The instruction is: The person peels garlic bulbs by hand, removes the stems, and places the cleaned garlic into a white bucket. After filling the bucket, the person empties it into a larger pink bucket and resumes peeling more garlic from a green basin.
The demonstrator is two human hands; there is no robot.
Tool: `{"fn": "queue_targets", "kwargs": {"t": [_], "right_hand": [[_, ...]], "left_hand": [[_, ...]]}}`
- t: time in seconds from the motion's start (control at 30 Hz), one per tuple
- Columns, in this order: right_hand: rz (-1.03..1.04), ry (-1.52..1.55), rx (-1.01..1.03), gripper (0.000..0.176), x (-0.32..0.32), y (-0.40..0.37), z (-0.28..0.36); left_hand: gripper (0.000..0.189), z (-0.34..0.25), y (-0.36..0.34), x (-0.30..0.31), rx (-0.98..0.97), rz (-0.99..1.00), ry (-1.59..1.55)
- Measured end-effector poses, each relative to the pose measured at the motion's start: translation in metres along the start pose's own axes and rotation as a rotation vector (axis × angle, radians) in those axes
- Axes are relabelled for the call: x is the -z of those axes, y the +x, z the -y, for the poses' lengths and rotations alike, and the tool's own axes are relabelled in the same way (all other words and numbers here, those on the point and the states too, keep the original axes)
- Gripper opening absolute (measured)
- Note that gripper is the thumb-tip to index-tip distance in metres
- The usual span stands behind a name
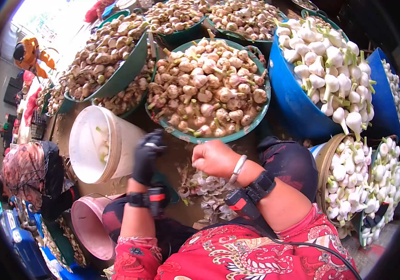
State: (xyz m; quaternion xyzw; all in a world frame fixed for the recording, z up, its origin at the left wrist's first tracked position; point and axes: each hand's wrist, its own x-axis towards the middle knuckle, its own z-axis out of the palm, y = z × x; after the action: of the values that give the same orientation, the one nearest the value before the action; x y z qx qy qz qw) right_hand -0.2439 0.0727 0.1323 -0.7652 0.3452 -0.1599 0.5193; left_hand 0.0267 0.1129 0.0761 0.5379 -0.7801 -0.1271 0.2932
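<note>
My left hand (149, 156) wears a black glove and is held up beside the rim of a white bucket (134, 144); its fingers are curled and dark, and I cannot make out what is in them. Bare and closed, my right hand (214, 158) hangs just below a green basin (188, 137) heaped with unpeeled garlic (204, 88); anything inside its fingers is hidden. A few pale bulbs (103, 151) lie inside the white bucket. Garlic skins (211, 193) are scattered on the ground below my hands.
At the right, a blue tub (286, 100) and a bucket (323, 179) hold peeled white garlic. More green basins (125, 77) of garlic stand behind. A pink bucket (85, 224) is at lower left, near a person in a patterned headscarf (25, 175). Another person in orange (34, 56) is farther back.
</note>
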Motion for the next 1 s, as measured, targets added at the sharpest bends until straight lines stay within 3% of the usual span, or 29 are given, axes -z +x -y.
{"fn": "queue_targets", "kwargs": {"t": [0.07, 0.13, 0.23, 0.3, 0.37, 0.43, 0.5, 0.53, 0.57, 0.63, 0.7, 0.77, 0.83, 0.87, 1.0], "right_hand": [[-0.233, 0.294, -0.089, 0.01, 0.012, 0.002, -0.003], [-0.407, 0.508, -0.157, 0.007, 0.03, 0.003, -0.004], [-0.584, 0.817, -0.224, 0.006, 0.062, -0.002, 0.004], [-0.704, 0.865, -0.246, 0.006, 0.072, -0.002, 0.009], [-0.698, 0.86, -0.238, 0.006, 0.074, 0.0, 0.006], [-0.682, 0.857, -0.216, 0.006, 0.072, 0.001, 0.007], [-0.632, 0.792, -0.206, 0.01, 0.06, 0.005, 0.004], [-0.564, 0.754, -0.214, 0.02, 0.051, 0.008, -0.003], [-0.457, 0.55, -0.217, 0.037, 0.043, 0.01, -0.005], [-0.369, 0.384, -0.004, 0.054, 0.022, 0.01, -0.008], [-0.316, 0.353, 0.059, 0.063, 0.008, 0.011, -0.008], [-0.119, 0.875, 0.067, 0.063, 0.009, 0.009, 0.005], [-0.094, 0.861, 0.086, 0.06, 0.007, 0.008, 0.014], [-0.14, 0.86, 0.084, 0.059, 0.004, 0.007, 0.019], [-0.215, 0.884, 0.08, 0.059, -0.006, 0.005, 0.023]], "left_hand": [[0.026, -0.038, 0.032, -0.055, 0.839, 0.019, -0.691], [0.037, -0.013, 0.045, -0.102, 0.555, 0.289, -0.183], [0.043, -0.018, 0.083, -0.135, 0.597, 0.598, 0.279], [0.044, -0.016, 0.089, -0.142, 0.588, 0.675, 0.35], [0.044, -0.002, 0.086, -0.144, 0.672, 0.579, 0.146], [0.037, 0.003, 0.076, -0.131, 0.614, 0.484, 0.079], [0.032, -0.018, 0.076, -0.093, 0.901, 0.267, -0.51], [0.032, -0.022, 0.072, -0.072, 0.884, 0.221, -0.759], [0.032, -0.038, 0.071, -0.052, 0.883, 0.208, -0.753], [0.033, -0.072, 0.067, -0.013, 0.846, 0.046, -1.051], [0.034, -0.096, 0.059, 0.011, 0.826, -0.003, -1.118], [0.036, -0.111, 0.05, 0.017, 0.8, -0.055, -1.19], [0.038, -0.121, 0.042, 0.012, 0.686, -0.248, -1.53], [0.038, -0.119, 0.037, 0.011, 0.679, -0.234, -1.597], [0.031, -0.125, 0.034, 0.008, 0.702, -0.323, -1.342]]}}
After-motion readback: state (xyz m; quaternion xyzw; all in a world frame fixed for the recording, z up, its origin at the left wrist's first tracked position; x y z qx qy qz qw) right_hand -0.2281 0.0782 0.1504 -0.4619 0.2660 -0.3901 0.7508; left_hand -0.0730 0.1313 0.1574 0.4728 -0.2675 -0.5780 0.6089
